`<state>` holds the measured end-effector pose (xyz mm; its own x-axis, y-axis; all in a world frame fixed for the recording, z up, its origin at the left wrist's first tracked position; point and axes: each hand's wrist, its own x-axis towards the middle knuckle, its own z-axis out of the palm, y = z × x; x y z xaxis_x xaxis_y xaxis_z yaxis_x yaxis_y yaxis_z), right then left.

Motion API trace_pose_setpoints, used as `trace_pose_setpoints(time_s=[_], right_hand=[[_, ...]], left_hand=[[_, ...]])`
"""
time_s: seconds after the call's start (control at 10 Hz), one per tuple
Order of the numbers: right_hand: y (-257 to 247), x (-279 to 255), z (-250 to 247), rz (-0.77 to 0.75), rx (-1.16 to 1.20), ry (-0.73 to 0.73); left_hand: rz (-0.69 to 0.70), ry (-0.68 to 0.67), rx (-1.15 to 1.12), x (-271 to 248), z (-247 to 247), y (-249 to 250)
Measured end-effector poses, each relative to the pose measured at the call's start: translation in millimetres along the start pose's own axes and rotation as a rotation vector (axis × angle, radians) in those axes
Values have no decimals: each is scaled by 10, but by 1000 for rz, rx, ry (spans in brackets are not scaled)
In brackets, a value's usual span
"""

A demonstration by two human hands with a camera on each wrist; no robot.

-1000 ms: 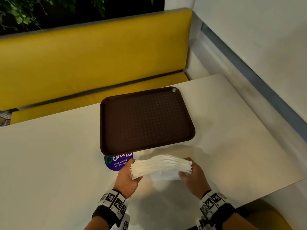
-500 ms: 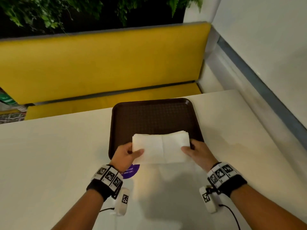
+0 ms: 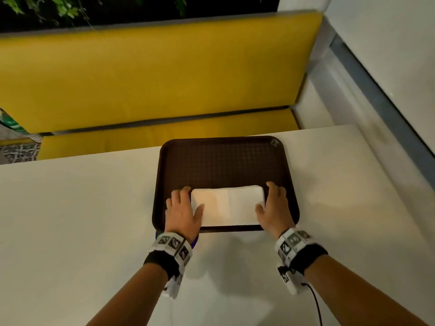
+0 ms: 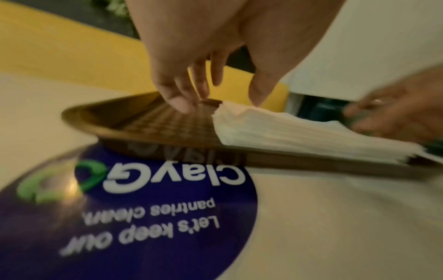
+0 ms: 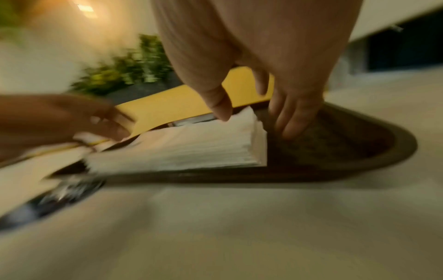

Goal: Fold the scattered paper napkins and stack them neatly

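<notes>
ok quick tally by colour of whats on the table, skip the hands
brown: 1, the tray
white: 1, the napkin stack lying on the tray
purple: 1, the round sticker partly under the tray's near edge
total: 3

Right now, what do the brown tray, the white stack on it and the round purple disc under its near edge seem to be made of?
Brown rectangular tray: probably moulded plastic, with a dimpled matte floor and a smooth raised rim.
White napkin stack: thin paper, layered edges showing.
Round purple disc: apparently a glossy printed sticker, lying flat with glare.
</notes>
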<state>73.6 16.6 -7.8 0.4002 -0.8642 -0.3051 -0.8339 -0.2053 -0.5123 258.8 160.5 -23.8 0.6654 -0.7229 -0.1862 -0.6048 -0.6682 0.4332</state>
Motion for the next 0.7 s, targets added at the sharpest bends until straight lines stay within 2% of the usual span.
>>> trace_pose_setpoints(time_s=[0.1,0.2,0.5,0.7], right_hand=[[51,-179,99,-281,-214,52],[79,-236,271,-432,-346,-34],[-31,-281,267,-351,-353,-206],[-222,-411,-109,-325,-253,-358]], left_hand=[[352,-1,202,-157,60,71],[426,-144,243,-204,182,139],[315,-267,282,-232,163,242],[301,-326,286,-345,-207,401]])
